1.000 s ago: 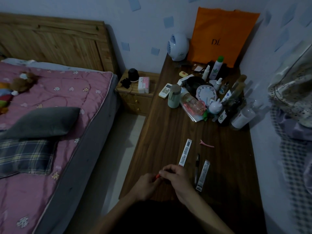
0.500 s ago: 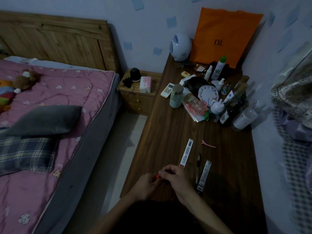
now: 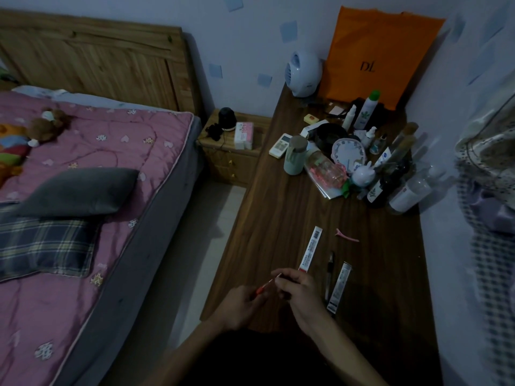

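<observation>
**Thin refill held between both hands at the near table edge**

You're in a dim bedroom. The bed fills the left, a nightstand stands by its head, and the dark wood table runs along the right wall. At the table's near edge your left hand pinches the red end of a thin refill, fingers curled round it. The refill's long axis slants up and to the right, from that red tip to its pale end, which your right hand pinches at the fingertips. It spans the gap between the hands, held above the table rather than lying on it. Beyond and right of the right hand lie a white packet, a black pen and a second packet, all pointing away from you. The right hand is nearer the pen, so I'd judge any reach for it falls to that hand while the left holds the refill.
</observation>
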A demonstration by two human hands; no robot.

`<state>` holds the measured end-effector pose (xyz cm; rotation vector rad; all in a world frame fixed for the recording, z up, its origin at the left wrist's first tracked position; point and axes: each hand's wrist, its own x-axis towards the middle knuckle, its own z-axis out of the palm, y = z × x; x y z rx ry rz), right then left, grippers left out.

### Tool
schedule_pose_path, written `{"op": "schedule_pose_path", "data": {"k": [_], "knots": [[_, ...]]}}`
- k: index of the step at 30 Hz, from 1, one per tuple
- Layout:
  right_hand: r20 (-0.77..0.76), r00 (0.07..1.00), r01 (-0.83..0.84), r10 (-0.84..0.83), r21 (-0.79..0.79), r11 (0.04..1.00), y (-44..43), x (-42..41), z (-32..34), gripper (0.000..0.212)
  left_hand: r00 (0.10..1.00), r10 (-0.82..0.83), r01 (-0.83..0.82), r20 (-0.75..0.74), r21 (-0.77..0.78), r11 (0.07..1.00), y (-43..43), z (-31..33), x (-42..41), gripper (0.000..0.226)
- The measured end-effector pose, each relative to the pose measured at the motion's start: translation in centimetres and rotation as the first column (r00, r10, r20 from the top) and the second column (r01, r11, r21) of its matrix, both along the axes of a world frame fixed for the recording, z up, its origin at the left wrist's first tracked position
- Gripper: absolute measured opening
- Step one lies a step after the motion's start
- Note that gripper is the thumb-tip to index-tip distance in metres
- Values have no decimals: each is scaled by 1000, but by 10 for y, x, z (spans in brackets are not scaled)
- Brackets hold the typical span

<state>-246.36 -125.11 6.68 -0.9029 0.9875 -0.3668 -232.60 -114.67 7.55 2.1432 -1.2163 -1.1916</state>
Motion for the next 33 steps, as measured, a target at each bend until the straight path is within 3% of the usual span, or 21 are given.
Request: {"op": "schedule_pose_path", "data": {"k": [4, 8, 13, 19, 26, 33], "knots": [[-54, 997, 49, -49, -4, 999, -6, -5, -4, 19, 999, 8, -9, 35, 20, 1000, 3, -8, 3, 50], [-249, 967, 26, -61, -139, 990, -10, -11, -19, 20, 998, 44, -47, 54, 39, 998, 7, -19, 6, 53], [-511, 860, -236, 15, -371, 898, -11, -21, -45, 22, 991, 135, -135, 13, 77, 988, 6, -35, 15, 50], [-726, 685, -481, 64, -384, 788, -9, -22, -67, 18, 988, 143, -137, -61, 101, 985, 4, -47, 19, 41], [-846, 532, -663, 22, -401, 632, -8, -8, -79, 7, 982, 156, -145, -111, 95, 985, -8, -49, 21, 43], [-875, 483, -729, 16, -392, 561, -9, -1, -86, 8, 967, 191, -184, -168, 55, 981, -16, -52, 21, 49]]}}
